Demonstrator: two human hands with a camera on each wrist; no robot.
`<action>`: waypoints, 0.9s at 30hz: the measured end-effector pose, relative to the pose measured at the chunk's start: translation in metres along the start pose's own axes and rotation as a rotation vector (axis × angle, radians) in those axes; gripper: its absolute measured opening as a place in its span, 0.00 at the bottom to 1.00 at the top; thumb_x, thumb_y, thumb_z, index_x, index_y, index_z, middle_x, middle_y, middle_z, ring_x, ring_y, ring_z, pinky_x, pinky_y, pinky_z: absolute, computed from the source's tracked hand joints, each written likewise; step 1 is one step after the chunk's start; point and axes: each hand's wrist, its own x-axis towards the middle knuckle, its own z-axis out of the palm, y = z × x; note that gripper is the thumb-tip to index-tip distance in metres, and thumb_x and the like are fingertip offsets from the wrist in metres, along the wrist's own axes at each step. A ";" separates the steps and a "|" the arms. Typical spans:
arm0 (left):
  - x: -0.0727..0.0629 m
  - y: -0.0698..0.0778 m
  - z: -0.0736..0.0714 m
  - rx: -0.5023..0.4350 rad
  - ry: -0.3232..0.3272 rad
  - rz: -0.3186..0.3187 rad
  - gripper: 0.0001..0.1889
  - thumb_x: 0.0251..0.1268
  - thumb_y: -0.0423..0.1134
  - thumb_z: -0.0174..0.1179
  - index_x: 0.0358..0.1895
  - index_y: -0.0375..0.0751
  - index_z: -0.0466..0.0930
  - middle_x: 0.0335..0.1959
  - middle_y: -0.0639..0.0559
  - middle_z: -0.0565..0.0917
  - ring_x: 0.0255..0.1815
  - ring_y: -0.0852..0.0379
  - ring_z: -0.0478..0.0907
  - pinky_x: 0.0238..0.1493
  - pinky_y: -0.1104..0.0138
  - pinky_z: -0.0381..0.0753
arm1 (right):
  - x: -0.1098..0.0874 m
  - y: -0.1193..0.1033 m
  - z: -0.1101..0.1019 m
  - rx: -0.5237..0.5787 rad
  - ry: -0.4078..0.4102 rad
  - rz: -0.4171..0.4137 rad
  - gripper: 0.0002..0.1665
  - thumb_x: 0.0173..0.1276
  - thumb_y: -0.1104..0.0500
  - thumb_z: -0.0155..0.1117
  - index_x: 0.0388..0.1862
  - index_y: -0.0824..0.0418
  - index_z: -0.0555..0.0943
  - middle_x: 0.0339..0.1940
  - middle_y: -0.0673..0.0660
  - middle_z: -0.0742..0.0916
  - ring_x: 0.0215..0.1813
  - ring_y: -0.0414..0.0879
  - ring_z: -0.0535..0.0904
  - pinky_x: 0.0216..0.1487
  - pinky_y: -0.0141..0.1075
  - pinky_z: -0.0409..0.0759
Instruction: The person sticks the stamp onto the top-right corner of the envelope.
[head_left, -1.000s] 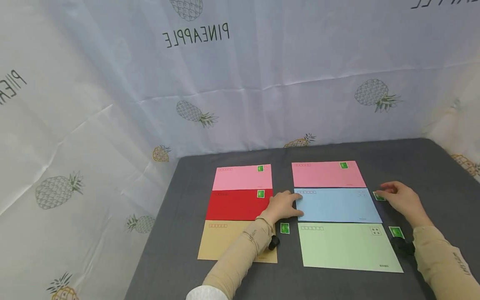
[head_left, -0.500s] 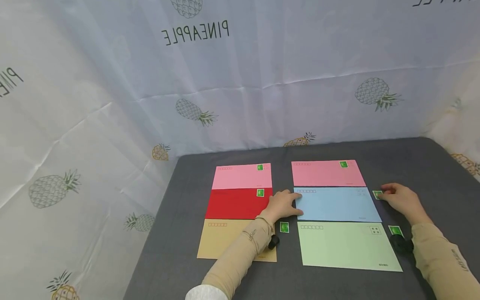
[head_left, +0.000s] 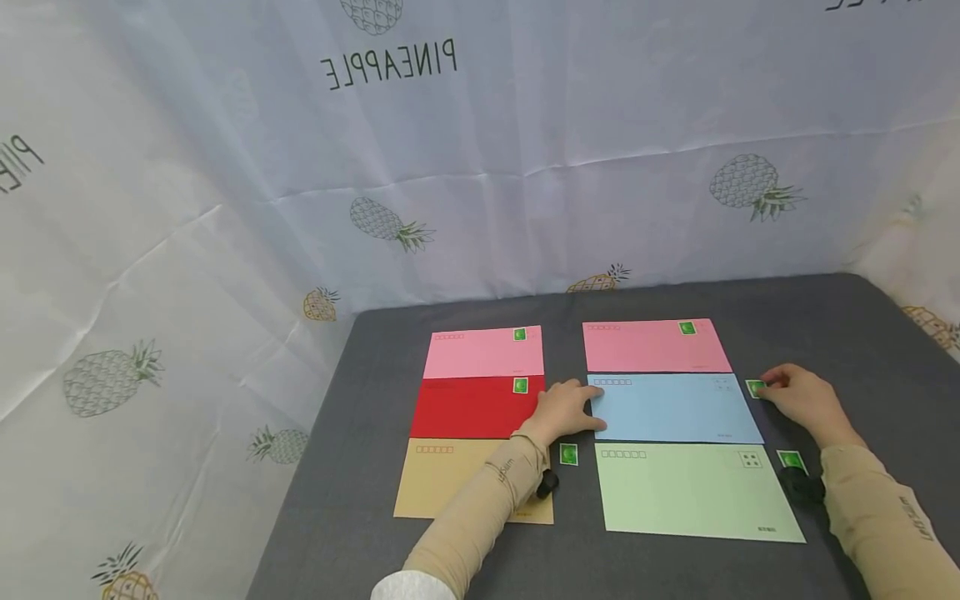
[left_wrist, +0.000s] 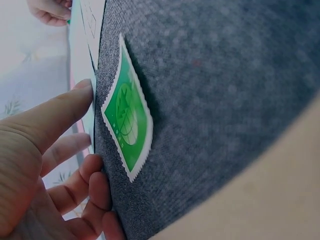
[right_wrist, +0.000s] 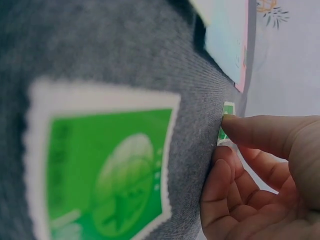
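Observation:
My left hand [head_left: 564, 411] rests with its thumb and forefinger extended on the left edge of a light blue envelope [head_left: 667, 408]. In the left wrist view, the thumb [left_wrist: 65, 112] lies at that edge, near a green postage stamp [left_wrist: 129, 112] with a curled, scalloped border. To the right of the blue envelope, my right hand [head_left: 808, 404] pinches another green stamp [head_left: 754, 389] by its right side, close over the table. The right wrist view shows the thumb over this stamp [right_wrist: 228, 111] and the other fingers curled below.
Pink envelopes [head_left: 480, 354] [head_left: 645, 350] and a red envelope [head_left: 457, 408] bear stamps. A yellow envelope [head_left: 423, 483] lies under the left forearm. A pale green envelope [head_left: 675, 496] lies below the blue one. Another stamp [head_left: 790, 459] lies beside the right wrist.
The stamp at my right fingertips has turned slightly straighter and shows more of its face. My left hand stays on the blue envelope's edge.

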 end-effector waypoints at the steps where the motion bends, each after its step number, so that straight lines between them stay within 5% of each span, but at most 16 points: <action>1: 0.000 0.000 0.000 0.000 -0.001 0.001 0.28 0.53 0.54 0.64 0.61 0.59 0.73 0.53 0.52 0.78 0.47 0.56 0.77 0.42 0.61 0.74 | 0.000 0.000 0.000 0.004 0.003 0.001 0.22 0.61 0.59 0.57 0.45 0.77 0.70 0.36 0.73 0.77 0.35 0.60 0.72 0.33 0.45 0.68; 14: 0.000 0.000 -0.002 -0.014 -0.004 -0.005 0.29 0.52 0.54 0.65 0.61 0.58 0.73 0.52 0.52 0.79 0.46 0.57 0.76 0.43 0.61 0.73 | -0.005 -0.007 -0.010 0.046 0.022 -0.032 0.20 0.63 0.59 0.56 0.45 0.76 0.72 0.35 0.72 0.79 0.33 0.56 0.74 0.29 0.39 0.70; 27: 0.000 -0.001 -0.003 -0.013 -0.006 -0.003 0.29 0.52 0.54 0.65 0.61 0.59 0.73 0.53 0.53 0.79 0.47 0.57 0.75 0.45 0.59 0.74 | 0.002 -0.028 -0.014 0.139 -0.051 -0.059 0.30 0.66 0.47 0.57 0.52 0.72 0.71 0.41 0.67 0.80 0.35 0.49 0.76 0.29 0.34 0.73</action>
